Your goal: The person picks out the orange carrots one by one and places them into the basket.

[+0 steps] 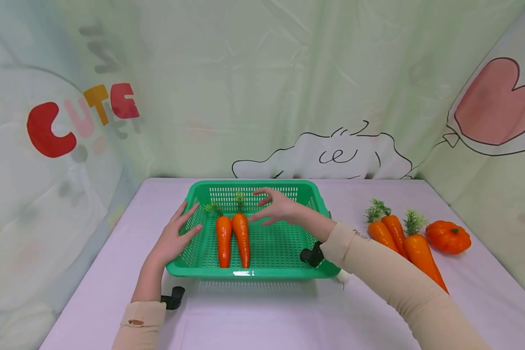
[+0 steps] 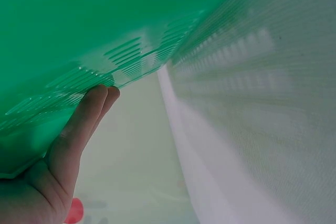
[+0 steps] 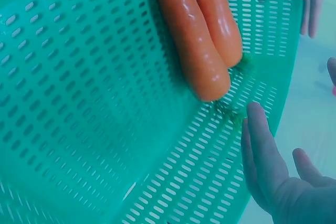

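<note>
A green plastic basket (image 1: 262, 273) with slotted walls stands on the table. Two orange carrots (image 1: 223, 241) (image 3: 194, 40) with green leafy tops lie side by side in its left half. My left hand (image 1: 170, 240) is at the basket's left side, thumb and forefinger reaching over the rim; in the left wrist view straight fingers (image 2: 86, 111) touch the outer wall. Over the basket, just right of the carrot tops, my right hand (image 1: 275, 206) holds nothing, its fingers spread and loosely bent. In the right wrist view those fingers (image 3: 262, 145) are apart from the carrots.
On the right side of the table lie several more carrots (image 1: 424, 255), partly behind the right sleeve, and an orange pumpkin (image 1: 448, 237). A small white thing (image 1: 343, 277) peeks out by the basket's front right corner. Printed curtains (image 1: 262, 97) enclose the table.
</note>
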`<state>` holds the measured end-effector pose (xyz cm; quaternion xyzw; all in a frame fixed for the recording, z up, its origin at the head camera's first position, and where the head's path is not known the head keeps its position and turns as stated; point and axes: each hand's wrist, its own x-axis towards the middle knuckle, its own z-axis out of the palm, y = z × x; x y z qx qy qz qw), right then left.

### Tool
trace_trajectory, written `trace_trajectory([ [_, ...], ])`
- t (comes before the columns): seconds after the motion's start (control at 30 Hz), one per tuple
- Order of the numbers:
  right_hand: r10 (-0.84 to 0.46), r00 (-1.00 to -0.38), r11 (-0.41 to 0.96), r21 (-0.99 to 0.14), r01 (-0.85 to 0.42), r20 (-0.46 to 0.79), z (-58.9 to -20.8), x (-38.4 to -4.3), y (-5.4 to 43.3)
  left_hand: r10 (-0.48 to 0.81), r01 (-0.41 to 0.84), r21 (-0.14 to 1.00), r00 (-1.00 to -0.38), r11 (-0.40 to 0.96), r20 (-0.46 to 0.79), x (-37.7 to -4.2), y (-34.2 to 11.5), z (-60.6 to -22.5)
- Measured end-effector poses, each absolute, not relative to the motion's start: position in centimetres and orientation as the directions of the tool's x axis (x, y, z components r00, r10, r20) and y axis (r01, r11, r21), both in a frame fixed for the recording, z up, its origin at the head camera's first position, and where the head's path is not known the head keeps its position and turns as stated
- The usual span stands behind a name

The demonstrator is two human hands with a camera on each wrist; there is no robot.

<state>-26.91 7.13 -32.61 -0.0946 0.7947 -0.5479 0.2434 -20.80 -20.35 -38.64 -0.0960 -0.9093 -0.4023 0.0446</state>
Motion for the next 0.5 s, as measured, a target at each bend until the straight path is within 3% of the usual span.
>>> trace_trajectory([
  [0.5,-0.443,-0.871,0.326,-0.943,0.065,-0.213,-30.6,-26.7,10.2,0.138,0.214,0.714,-0.977,0.667,0.164,-20.7,-20.4,-38.7],
])
